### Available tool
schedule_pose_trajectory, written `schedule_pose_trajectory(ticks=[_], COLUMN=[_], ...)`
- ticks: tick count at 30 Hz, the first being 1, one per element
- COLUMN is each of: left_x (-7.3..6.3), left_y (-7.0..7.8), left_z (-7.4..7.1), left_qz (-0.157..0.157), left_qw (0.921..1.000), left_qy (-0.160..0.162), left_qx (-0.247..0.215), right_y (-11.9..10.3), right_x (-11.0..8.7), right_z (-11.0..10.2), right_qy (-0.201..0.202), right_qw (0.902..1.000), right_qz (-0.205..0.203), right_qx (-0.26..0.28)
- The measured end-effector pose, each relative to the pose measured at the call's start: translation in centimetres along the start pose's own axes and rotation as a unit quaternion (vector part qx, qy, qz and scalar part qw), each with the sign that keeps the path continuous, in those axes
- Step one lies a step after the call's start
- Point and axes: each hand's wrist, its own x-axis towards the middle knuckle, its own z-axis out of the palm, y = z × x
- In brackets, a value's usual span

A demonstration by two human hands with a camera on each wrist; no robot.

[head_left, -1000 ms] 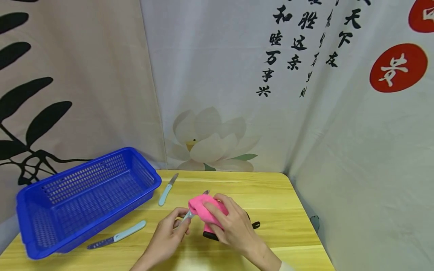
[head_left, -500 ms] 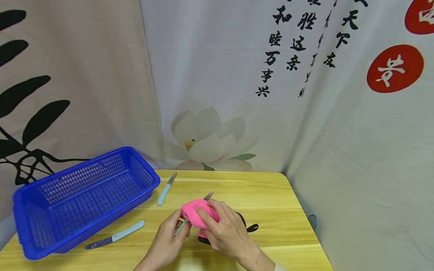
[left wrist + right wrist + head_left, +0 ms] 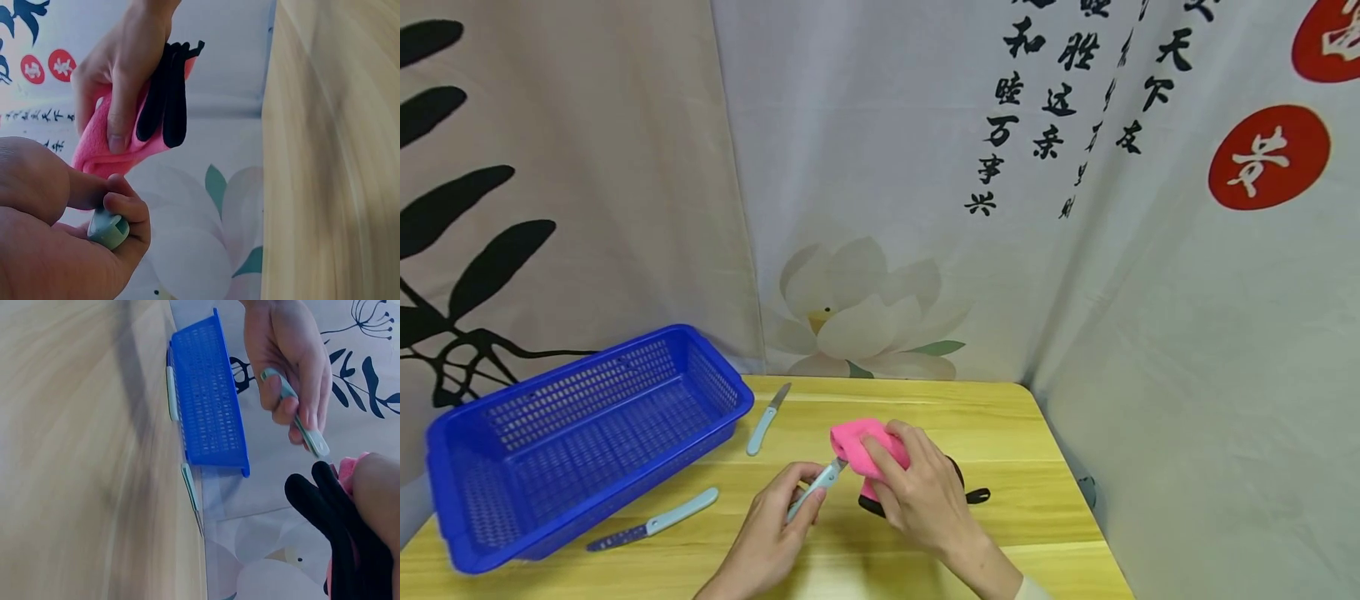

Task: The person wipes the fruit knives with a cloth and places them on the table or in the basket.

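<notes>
My left hand (image 3: 778, 517) grips a knife (image 3: 820, 486) by its light blue handle, which points up and to the right. Most of the blade is hidden inside a folded pink cloth with black edging (image 3: 871, 446). My right hand (image 3: 925, 496) holds that cloth around the blade, thumb and fingers pinching it. In the left wrist view the butt of the knife handle (image 3: 109, 230) pokes out of the curled left fingers, and the pink cloth (image 3: 119, 140) is just beyond. The right wrist view shows the handle (image 3: 300, 422) across the left fingers.
A blue plastic basket (image 3: 602, 500) stands on the left of the wooden table (image 3: 1022, 467). One knife (image 3: 655, 522) with a spotted dark blade lies in front of it. Another knife (image 3: 767, 421) lies by its right end. A printed curtain (image 3: 880, 167) hangs behind the table.
The cloth and right hand have slid along the blade toward the tip, then back, then out to the upper right. The tip no longer shows past the cloth; the handle shows more.
</notes>
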Motion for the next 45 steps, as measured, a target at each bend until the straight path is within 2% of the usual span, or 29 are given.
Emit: schedule_pose_trajectory(ticks=[3,9,16,19,24,33,37,40,45], left_x=[-0.1,-0.2,-0.2,-0.2,-0.1,0.0,0.0,-0.1,-0.1], left_y=[-0.1,-0.1,0.0,0.0,0.1,0.3,0.2,0.1,0.2], left_z=[-0.1,-0.4,-0.8,-0.8,-0.8,-0.9,-0.8,-0.7,-0.7], left_qz=[0.008,-0.002,-0.033,-0.041,-0.034,-0.023,-0.006,0.007,0.002], left_qw=[1.0,0.9999,0.9991,0.9989,0.9994,0.9995,0.9997,0.9998,0.9997], left_qy=[-0.002,-0.012,-0.026,-0.021,-0.003,-0.004,0.003,0.01,0.01], left_qx=[0.004,0.005,0.006,0.006,0.006,0.023,0.021,0.017,0.021], right_y=[0.6,2.0,3.3,3.3,2.1,-1.6,-2.7,-3.1,-3.0], right_x=[-0.1,-0.4,-1.1,-1.3,-1.2,-0.5,-0.2,-0.1,-0.1], right_z=[0.0,-0.1,-0.7,-0.9,-1.2,-0.7,-0.4,-0.3,-0.3], right_qy=[0.014,0.018,0.033,0.042,0.054,0.051,0.041,0.033,0.026], right_qw=[0.9999,0.9995,0.998,0.9977,0.998,0.9974,0.9967,0.9967,0.9979], right_qz=[0.002,0.024,0.053,0.054,0.027,-0.044,-0.063,-0.069,-0.058], right_qx=[0.004,0.006,-0.005,-0.001,0.015,0.027,0.03,0.027,0.012])
